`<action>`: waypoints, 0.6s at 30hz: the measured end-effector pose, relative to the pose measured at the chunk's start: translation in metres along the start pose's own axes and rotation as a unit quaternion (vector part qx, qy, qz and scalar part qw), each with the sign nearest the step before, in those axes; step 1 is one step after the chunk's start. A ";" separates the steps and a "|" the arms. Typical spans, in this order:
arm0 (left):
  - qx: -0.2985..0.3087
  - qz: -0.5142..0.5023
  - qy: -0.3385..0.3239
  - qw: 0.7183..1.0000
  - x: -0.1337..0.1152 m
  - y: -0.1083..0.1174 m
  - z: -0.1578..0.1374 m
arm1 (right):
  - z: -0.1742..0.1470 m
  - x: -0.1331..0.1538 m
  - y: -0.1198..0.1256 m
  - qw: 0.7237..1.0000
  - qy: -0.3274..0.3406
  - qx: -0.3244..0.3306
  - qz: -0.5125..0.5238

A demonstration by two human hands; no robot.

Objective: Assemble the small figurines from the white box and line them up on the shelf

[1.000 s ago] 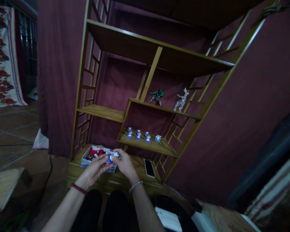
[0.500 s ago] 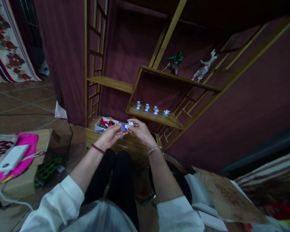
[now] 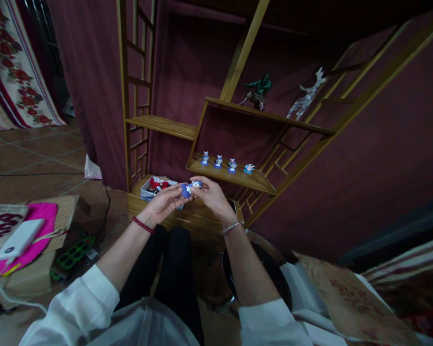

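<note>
Between my two hands is a small purple and white figurine [image 3: 188, 190], lying on its side. My left hand [image 3: 166, 201] pinches its purple base end, while my right hand [image 3: 210, 195] has its fingers on the opposite end. Behind it, on a low wooden shelf [image 3: 234, 179], several similar purple and white figurines [image 3: 218, 162] stand upright in a row, with a bluer figurine [image 3: 248, 168] at the right end. To the left of my hands a box [image 3: 146, 194] with red and black items in it rests on the cabinet's lower surface.
Above stand a dark green figure [image 3: 259, 92] and a clear deer figurine [image 3: 306, 98]. At left, a low table [image 3: 65, 211] bears a white power bank [image 3: 19, 239] with a cable, beside a green power strip [image 3: 72, 257]. A black round stool [image 3: 270, 269] is at my right.
The view has shifted slightly. Both hands still hold the figurine between them in nearly the same pose, and the figurines on the shelf have stayed in place.
</note>
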State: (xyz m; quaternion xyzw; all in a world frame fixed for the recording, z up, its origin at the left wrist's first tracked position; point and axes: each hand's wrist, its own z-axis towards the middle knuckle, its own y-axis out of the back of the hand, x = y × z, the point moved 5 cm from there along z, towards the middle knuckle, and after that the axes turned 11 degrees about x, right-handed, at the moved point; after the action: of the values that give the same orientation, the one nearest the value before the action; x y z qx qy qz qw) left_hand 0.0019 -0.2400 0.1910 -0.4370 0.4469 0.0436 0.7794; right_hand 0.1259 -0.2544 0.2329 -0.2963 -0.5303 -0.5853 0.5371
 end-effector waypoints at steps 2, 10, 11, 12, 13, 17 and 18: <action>-0.007 0.005 0.001 1.000 -0.001 0.001 0.005 | 0.004 -0.002 0.003 1.000 0.005 -0.003 -0.016; -0.023 0.022 0.005 0.999 0.000 0.006 0.026 | 0.017 -0.012 0.017 0.997 0.009 -0.013 -0.080; -0.026 0.021 0.006 0.999 0.001 0.006 0.029 | 0.018 -0.013 0.019 0.997 0.009 -0.012 -0.082; -0.028 0.018 0.008 0.999 0.003 0.006 0.031 | 0.019 -0.014 0.021 0.996 0.009 -0.009 -0.083; -0.029 0.016 0.010 0.999 0.004 0.006 0.034 | 0.020 -0.016 0.024 0.997 0.009 -0.007 -0.083; -0.033 0.017 0.022 0.999 0.009 0.008 0.047 | 0.026 -0.024 0.035 0.996 0.002 -0.001 -0.091; -0.034 0.016 0.025 0.999 0.010 0.009 0.050 | 0.028 -0.027 0.037 0.996 -0.001 -0.004 -0.091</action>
State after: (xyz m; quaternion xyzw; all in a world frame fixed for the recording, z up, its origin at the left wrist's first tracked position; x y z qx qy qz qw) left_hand 0.0366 -0.2017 0.1884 -0.4569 0.4713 0.0608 0.7520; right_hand 0.1615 -0.2149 0.2269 -0.2493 -0.5532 -0.6333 0.4804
